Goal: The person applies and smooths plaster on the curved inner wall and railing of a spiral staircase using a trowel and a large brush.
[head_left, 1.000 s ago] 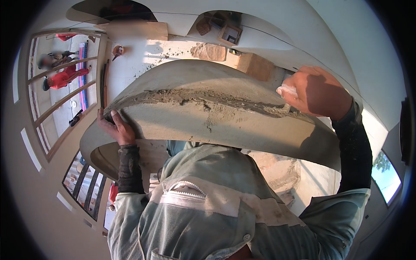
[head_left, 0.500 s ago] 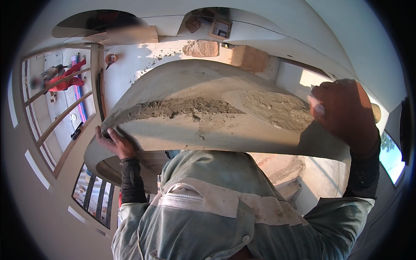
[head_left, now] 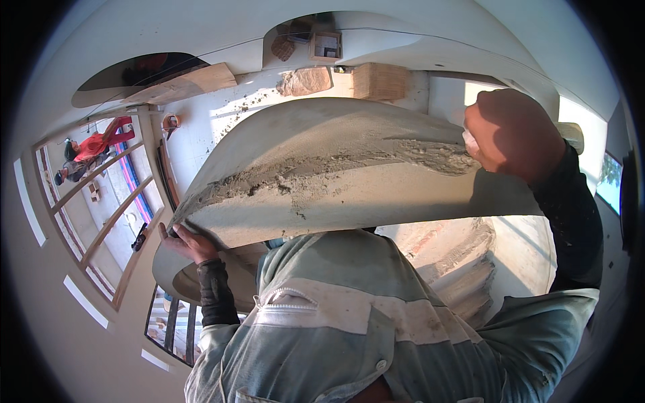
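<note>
In front of me spans a curved, plastered grey ledge point(head_left: 322, 124) with a rough band of wet mortar point(head_left: 289, 176) along it. My right hand point(head_left: 514, 138) is closed round a trowel, whose handle end point(head_left: 571, 136) sticks out beyond the fist. The trowel blade point(head_left: 451, 163) lies tilted against the ledge at the right end of the mortar band, with mortar about it. At the ledge's left end my left hand point(head_left: 195, 243) touches the lower edge. Its fingers are stretched and apart, and I see nothing held in them.
A wooden box point(head_left: 379, 82), a crumpled brown sheet point(head_left: 304, 82) and an orange bucket point(head_left: 170, 123) are on the floor beyond the ledge. At left, a barred window frame point(head_left: 101, 201) opens onto a person in red point(head_left: 94, 146). Mortar crumbs point(head_left: 242, 111) dot the floor.
The mortar-loaded trowel has tilted over against the ledge, and mortar now spreads along the band's right part. My right hand has moved slightly up and left. My left hand stays at the edge.
</note>
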`<state>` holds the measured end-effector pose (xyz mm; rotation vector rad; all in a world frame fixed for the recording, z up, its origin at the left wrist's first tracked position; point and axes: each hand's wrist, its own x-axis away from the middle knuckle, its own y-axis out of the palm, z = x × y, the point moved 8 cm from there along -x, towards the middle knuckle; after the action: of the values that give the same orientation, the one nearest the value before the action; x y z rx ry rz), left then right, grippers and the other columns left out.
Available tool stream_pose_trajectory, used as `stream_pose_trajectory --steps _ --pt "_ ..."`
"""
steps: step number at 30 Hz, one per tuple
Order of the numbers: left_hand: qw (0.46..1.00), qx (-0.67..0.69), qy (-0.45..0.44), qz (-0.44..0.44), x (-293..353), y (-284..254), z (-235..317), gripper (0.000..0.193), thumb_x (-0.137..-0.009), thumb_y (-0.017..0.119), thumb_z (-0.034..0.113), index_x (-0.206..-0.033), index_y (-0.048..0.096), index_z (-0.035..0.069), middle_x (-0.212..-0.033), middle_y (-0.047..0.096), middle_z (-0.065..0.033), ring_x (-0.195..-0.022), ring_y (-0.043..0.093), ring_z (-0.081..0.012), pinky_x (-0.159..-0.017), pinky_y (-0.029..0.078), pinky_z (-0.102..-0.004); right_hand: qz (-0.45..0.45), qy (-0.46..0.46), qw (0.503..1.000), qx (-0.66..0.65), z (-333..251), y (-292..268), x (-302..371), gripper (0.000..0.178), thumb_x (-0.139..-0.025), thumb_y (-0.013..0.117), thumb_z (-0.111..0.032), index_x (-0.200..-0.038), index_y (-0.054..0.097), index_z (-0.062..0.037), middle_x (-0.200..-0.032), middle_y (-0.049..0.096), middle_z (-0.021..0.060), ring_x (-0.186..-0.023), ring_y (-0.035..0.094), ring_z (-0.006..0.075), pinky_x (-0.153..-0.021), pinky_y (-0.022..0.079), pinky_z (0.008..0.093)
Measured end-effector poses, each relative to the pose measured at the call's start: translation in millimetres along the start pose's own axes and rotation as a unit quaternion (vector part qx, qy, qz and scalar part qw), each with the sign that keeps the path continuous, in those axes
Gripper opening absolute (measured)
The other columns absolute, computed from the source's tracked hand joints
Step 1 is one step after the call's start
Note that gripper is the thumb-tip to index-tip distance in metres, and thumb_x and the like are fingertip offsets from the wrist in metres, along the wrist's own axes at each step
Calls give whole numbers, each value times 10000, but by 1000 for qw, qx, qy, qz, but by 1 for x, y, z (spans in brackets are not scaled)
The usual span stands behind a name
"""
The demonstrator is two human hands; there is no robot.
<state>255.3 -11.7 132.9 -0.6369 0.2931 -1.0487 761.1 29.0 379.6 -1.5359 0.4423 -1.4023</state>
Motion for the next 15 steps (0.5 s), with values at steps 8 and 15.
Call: stream_pose_trajectory --steps 8,15 --pt "999 -44 28 4 -4 -1 -10 521 -1012 455 283 -1345 363 -108 -1327 409 -237 -1243 407 -319 -1087 286 -431 113 353 911 -184 39 -26 207 157 -774 712 -38 -852 576 -31 -778 581 101 -659 569 202 -628 468 316" --pt "994 -77 65 38 -17 -1 -38 624 -983 495 414 -1296 437 -123 -1242 470 -274 -1130 480 -367 -991 367 -460 18 326 763 -558 -51 139 334 219 -740 635 -21 -544 538 2 -473 504 68 -406 462 104 -415 338 282"
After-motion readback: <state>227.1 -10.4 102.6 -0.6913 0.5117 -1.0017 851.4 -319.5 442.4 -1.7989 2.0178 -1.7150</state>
